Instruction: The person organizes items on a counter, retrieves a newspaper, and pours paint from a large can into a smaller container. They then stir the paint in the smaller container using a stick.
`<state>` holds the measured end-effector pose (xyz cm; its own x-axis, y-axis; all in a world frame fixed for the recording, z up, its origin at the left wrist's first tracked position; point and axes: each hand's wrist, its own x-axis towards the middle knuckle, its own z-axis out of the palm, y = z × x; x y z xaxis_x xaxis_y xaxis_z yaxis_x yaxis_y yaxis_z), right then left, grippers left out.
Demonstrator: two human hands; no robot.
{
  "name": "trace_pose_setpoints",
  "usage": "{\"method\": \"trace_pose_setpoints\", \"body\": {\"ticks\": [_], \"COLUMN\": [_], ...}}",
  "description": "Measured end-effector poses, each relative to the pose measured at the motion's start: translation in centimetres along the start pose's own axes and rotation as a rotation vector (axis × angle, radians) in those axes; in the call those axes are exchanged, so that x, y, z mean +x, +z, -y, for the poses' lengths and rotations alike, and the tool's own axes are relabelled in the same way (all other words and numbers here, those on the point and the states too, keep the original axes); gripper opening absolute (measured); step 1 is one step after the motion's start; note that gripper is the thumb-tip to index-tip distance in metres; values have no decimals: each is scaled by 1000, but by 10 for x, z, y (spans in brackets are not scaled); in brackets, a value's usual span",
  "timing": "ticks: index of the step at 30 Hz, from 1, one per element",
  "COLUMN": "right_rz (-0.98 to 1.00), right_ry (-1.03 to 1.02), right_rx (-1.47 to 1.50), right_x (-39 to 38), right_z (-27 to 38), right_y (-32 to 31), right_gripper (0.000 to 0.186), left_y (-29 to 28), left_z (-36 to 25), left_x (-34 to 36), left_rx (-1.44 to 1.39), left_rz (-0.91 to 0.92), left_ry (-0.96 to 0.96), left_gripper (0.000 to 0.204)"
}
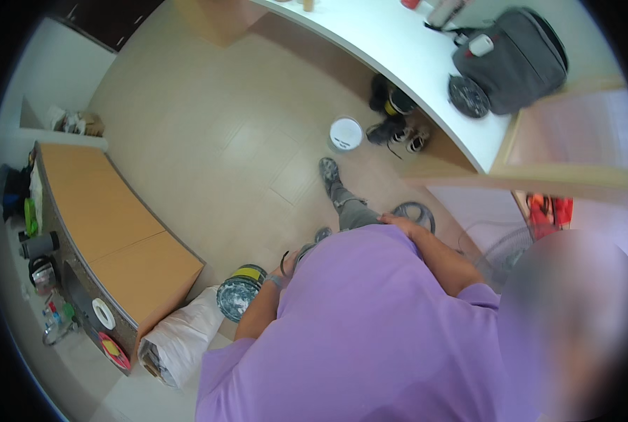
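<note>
Pale floor [187, 98] spreads toward 11 o'clock. At 1 o'clock curves a white desk [377, 39], and at 9 o'clock stands a cabinet [103, 211] with an orange-tan face. The person's purple shirt [370, 316] fills 6 o'clock. A grey backpack [521, 67] sits on the desk at 2 o'clock; a white sack [194, 327] leans at half past seven. Grey trousers [358, 216] show near the middle. The dark, white-smeared tub [235, 301] is beside the left forearm. The hands are apart: the right hand [398, 224] rests on the trousers; the left hand [289, 264], at 7 o'clock, is partly hidden, its grip untellable.
</note>
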<state>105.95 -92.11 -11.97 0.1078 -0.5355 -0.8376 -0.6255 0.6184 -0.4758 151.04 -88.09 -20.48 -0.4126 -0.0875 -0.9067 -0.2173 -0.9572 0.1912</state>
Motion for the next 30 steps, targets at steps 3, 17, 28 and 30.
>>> {"method": "trace_pose_setpoints", "body": {"ticks": [3,17,28,30], "right_rz": [288,494,226,195], "right_ry": [221,-294,-314,-307], "right_rx": [209,-383,-785,-775], "right_x": [15,277,326,337], "right_z": [81,141,444,494], "right_y": [-49,-134,-202,-195], "right_gripper": [61,48,40,40], "left_y": [33,-42,-272,-324], "left_z": [-51,-225,-383,-380], "left_x": [-23,-90,-126,-118], "left_rx": [149,-65,130,93], "left_rz": [27,-491,-381,-473], "left_ry": [123,432,265,403], "left_gripper": [70,93,70,49]}}
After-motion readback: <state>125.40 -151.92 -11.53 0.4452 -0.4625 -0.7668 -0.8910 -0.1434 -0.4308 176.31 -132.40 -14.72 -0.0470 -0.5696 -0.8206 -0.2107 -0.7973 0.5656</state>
